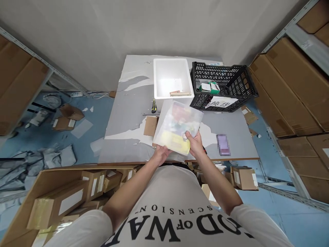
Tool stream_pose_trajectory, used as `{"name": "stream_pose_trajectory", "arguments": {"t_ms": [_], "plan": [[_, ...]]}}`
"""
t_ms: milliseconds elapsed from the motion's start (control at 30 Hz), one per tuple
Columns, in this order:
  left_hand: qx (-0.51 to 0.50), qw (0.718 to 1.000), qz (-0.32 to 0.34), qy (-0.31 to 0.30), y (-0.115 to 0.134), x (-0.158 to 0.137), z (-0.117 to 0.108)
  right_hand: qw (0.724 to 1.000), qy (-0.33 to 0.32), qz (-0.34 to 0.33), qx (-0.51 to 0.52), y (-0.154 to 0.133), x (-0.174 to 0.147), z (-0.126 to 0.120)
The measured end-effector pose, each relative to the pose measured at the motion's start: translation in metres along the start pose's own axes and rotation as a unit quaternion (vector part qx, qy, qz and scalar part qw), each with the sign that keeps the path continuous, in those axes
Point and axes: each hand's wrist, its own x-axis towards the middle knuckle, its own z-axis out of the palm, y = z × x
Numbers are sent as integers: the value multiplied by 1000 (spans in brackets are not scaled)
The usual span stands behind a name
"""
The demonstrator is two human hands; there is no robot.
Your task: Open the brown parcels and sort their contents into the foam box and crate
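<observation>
A frosted, see-through plastic bag (180, 120) with blurred red, yellow and bluish contents is held tilted over the near part of the table. My right hand (195, 143) grips its lower right side, thumb on top and fingers underneath. At the lower left corner, my left hand (161, 155) is closed on the bag's edge, its fingertips partly hidden beneath it. Left of the bag lies a brown cardboard piece (150, 126), partly covered by it. Beyond that rests a yellow and black box cutter (154, 106), beside the white bin.
A white bin (159, 82) holding a flat cardboard piece stands on the grey table (118, 130). Beside it is a black crate (226, 90) with green and white boxes. A pixelated purple item (223, 144) lies at right. Cartons (59, 202) fill a large box at the lower left.
</observation>
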Motion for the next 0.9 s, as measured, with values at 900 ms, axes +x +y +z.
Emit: {"name": "stream_pose_trajectory", "arguments": {"t_ms": [900], "plan": [[-53, 996, -27, 60, 1, 9, -11, 909, -250, 37, -331, -114, 101, -44]]}}
